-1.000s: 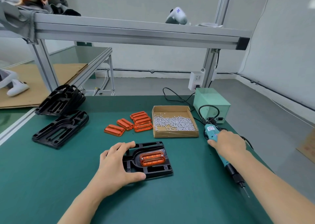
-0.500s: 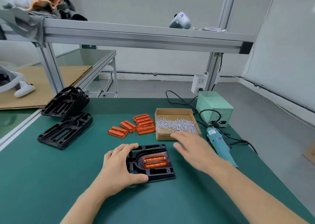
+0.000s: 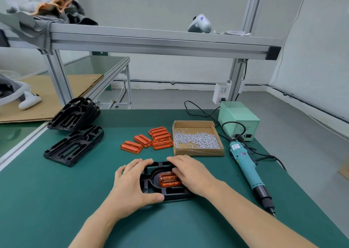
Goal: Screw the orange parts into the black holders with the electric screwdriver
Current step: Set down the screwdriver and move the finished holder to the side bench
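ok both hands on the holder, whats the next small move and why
Probably lift the holder off the mat and set it aside. The orange part sits in it with a screw head showing at its left end, the screwdriver lies on the mat, and the left hand and right hand flank the holder.

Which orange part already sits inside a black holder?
The orange translucent part between both hands, seated in the black plastic holder; the others lie loose on the mat.

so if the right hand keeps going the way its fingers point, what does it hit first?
Its fingers point left along the black holder, so the right hand would likely meet the left hand's fingers first; depth is unclear.
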`<state>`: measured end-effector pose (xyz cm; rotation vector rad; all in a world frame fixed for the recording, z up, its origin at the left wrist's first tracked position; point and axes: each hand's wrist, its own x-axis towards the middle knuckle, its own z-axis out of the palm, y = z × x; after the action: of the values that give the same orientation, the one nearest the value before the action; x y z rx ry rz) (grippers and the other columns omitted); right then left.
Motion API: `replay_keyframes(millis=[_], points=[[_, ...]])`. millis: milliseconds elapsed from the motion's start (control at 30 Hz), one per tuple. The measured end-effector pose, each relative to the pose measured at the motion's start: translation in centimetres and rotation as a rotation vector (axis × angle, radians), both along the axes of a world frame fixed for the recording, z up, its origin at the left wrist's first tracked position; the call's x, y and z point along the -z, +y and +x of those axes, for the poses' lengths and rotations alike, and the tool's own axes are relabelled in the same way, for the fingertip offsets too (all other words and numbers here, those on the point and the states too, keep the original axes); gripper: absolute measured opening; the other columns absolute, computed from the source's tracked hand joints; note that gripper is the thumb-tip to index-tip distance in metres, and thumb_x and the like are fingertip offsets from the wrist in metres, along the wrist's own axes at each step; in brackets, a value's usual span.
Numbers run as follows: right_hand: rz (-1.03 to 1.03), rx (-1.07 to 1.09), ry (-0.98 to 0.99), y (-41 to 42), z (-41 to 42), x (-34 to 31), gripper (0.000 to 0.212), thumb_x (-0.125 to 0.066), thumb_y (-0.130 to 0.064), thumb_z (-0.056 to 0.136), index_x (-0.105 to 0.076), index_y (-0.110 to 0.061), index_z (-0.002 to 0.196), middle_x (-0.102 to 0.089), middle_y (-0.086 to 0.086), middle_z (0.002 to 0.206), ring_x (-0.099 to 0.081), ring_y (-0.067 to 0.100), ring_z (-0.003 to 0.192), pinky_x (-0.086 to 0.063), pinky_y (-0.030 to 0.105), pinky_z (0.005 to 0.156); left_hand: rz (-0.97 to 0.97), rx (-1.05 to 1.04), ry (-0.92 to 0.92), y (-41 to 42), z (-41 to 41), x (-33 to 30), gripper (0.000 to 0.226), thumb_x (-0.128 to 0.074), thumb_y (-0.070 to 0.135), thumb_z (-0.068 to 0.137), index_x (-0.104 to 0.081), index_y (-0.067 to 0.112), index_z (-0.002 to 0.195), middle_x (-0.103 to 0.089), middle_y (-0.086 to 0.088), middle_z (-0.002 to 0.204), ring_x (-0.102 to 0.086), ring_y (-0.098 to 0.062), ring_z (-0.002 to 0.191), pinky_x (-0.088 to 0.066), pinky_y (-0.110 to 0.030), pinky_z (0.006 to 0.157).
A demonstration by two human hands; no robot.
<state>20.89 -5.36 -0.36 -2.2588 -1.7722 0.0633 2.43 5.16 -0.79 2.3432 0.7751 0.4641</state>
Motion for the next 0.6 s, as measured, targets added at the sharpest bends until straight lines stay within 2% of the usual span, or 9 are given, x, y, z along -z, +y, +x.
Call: replay_keyframes(millis=[200,300,433,533,600], points=[[0.047,0.065,-0.018,0.2,-0.2,0.2,0.041,-0.040,-0.031,0.103,-0.042,-0.021,0.143,-0.053,0.000,0.136,-0.045,0.020,0.123,-0.035,0.034,0.101,0.019,-0.125,-0.028,0.9,-1.1,-0.2,0.091,-0.081,0.053,0.060,-0.034,0.042,0.138,-0.034,0.011,0.145,-0.017,-0.019,0.136,-0.015,-0.036,0.113],[0.077,0.102,0.056,0.2,-0.4,0.4,0.042,-0.043,-0.034,0.102,-0.043,-0.025,0.143,-0.055,-0.001,0.127,-0.047,0.019,0.119,-0.040,0.034,0.096,0.056,-0.226,-0.054,1.0,-1.6,-0.1,0.083,-0.080,0.050,0.065,-0.039,0.033,0.135,-0.043,0.010,0.138,-0.028,-0.015,0.135,-0.012,-0.036,0.113],[0.113,0.148,0.175,0.3,-1.2,0.8,0.046,-0.045,-0.040,0.099,-0.044,-0.025,0.142,-0.052,-0.002,0.124,-0.051,0.019,0.115,-0.042,0.032,0.093,0.062,-0.381,-0.025,0.7,-2.1,0.0,0.064,-0.073,0.045,0.077,-0.044,0.026,0.132,-0.049,0.004,0.136,-0.035,-0.017,0.133,-0.016,-0.037,0.110],[0.156,0.149,0.240,0.5,-2.2,1.3,0.041,-0.043,-0.034,0.100,-0.047,-0.020,0.139,-0.050,0.000,0.126,-0.046,0.017,0.119,-0.039,0.032,0.098,0.025,-0.393,-0.010,-0.3,-2.2,0.0,0.048,-0.065,0.043,0.084,-0.047,0.026,0.126,-0.053,0.002,0.129,-0.040,-0.018,0.127,-0.018,-0.036,0.109],[0.182,0.140,0.283,0.7,-2.8,1.5,0.039,-0.040,-0.026,0.102,-0.046,-0.016,0.139,-0.048,0.001,0.131,-0.041,0.016,0.125,-0.034,0.030,0.102,-0.016,-0.377,-0.016,-1.2,-2.1,0.1,0.044,-0.060,0.043,0.088,-0.048,0.027,0.127,-0.052,0.003,0.130,-0.042,-0.018,0.125,-0.020,-0.036,0.109]])
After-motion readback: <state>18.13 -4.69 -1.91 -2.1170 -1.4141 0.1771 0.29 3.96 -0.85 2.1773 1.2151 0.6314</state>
